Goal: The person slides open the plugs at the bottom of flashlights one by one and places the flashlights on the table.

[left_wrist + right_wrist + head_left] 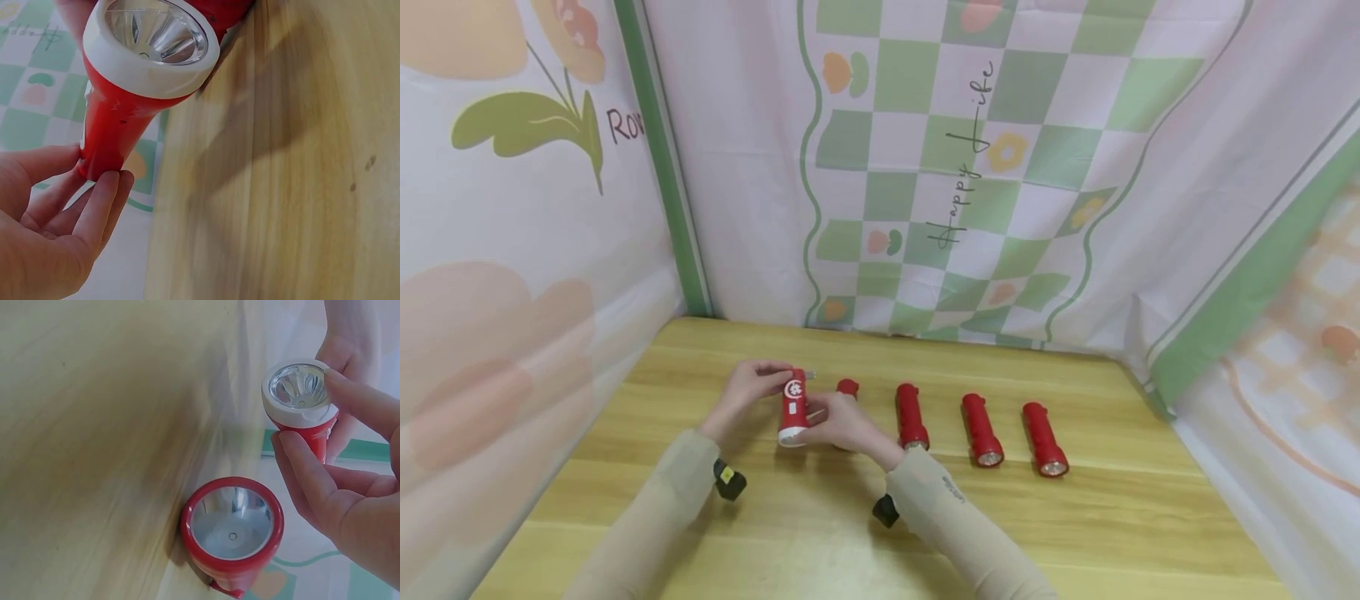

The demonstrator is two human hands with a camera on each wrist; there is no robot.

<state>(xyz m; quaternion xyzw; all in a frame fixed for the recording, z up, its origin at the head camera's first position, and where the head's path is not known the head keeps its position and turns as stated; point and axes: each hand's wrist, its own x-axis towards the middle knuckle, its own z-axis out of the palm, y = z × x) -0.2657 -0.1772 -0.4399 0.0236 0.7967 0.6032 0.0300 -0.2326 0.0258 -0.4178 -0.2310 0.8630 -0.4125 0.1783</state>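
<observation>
A red flashlight with a white head ring [793,408] is held between both hands above the table, its lens end toward me. My left hand [750,392] pinches its tail end between thumb and fingertips, plainly seen in the left wrist view. With thumb and fingers, my right hand [844,423] grips the white-ringed head; the right wrist view shows the thumb at the lens rim [275,403]. A small pale piece [810,375] sticks out beside the tail. Just beyond the right hand lies an all-red flashlight [847,387], partly hidden by that hand.
Three more red flashlights, the nearest [910,414], a middle one [979,427] and the far right one [1043,437], lie in a row on the wooden table [1120,500], lenses toward me. Patterned curtains [745,167] hang behind and at both sides.
</observation>
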